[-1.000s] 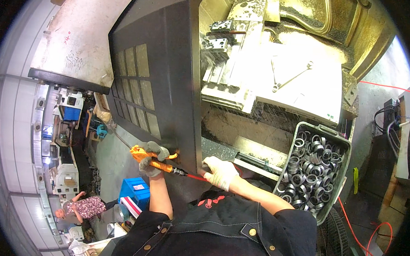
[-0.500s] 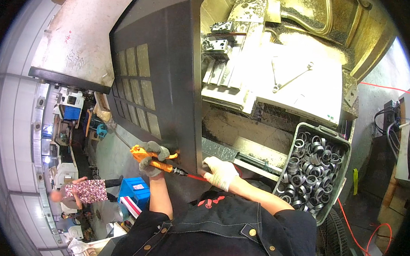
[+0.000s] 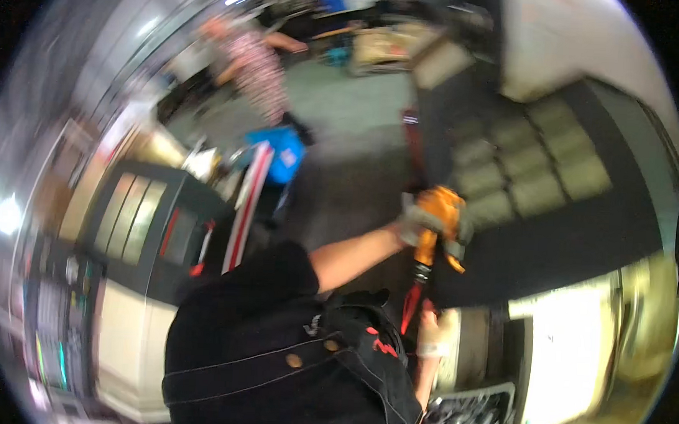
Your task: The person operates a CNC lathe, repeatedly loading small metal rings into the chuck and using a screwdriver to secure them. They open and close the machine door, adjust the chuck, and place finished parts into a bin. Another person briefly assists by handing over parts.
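Observation:
The whole picture is smeared by motion. My left hand (image 3: pixel 416 222), in a grey glove, is closed round an orange air blow gun (image 3: pixel 441 210). A dark coupling and a red hose (image 3: pixel 412 304) run down from the gun's handle. My right hand (image 3: pixel 438 332), in a white glove, is beside the lower edge of the dark machine door (image 3: pixel 552 250), close to the hose. Its fingers are too blurred to show whether they grip the door or the hose.
The lit machine interior (image 3: pixel 570 351) lies at right. Below it stands a grey crate (image 3: pixel 507 409) of metal rings. A blue bin (image 3: pixel 285 154) sits on the floor at left, with another person (image 3: pixel 251 65) beyond. Another dark machine (image 3: pixel 167 203) stands at far left.
My view has swung left, so the door and crate appear turned and shifted. The blow gun remains in my left hand. My right hand still shows near the door's edge.

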The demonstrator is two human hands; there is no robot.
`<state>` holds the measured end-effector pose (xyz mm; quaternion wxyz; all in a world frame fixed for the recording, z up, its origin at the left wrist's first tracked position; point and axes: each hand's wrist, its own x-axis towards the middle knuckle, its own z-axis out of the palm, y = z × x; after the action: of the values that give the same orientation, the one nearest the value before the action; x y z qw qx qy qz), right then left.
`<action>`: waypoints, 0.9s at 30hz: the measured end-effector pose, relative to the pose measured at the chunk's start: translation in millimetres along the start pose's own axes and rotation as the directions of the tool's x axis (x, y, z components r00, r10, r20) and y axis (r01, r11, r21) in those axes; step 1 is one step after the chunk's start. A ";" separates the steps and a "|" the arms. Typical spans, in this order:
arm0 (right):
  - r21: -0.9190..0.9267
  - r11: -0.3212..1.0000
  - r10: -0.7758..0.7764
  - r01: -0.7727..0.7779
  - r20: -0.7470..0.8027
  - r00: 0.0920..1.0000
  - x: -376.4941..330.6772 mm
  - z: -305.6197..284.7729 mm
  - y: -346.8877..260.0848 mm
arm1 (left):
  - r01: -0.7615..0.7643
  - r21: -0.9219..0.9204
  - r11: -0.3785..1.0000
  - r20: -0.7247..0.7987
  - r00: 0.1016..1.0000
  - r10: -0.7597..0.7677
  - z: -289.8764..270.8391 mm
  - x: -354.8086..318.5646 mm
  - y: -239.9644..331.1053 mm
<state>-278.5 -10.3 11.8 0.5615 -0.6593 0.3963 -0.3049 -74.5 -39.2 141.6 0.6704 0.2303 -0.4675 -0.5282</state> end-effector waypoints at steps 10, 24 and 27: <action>0.121 0.990 0.069 -0.066 -0.023 0.997 0.2 14.6 -45.5 | -0.191 -0.116 0.975 -0.171 0.970 0.170 -55.3 -109.8 48.0; -0.068 0.996 0.014 -0.052 -0.471 0.882 -5.8 56.1 -50.9 | -0.087 -0.009 0.996 -0.568 0.820 0.066 -211.1 -348.8 111.1; -0.058 0.992 0.073 -0.114 -0.476 0.876 5.1 64.9 -52.6 | -0.059 0.033 0.998 -0.586 0.807 0.067 -232.0 -375.6 129.8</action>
<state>-211.5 20.6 51.3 0.4335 -0.5681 0.5653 -0.4121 189.6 308.2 -4.3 0.7976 0.3708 -0.2485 -0.4056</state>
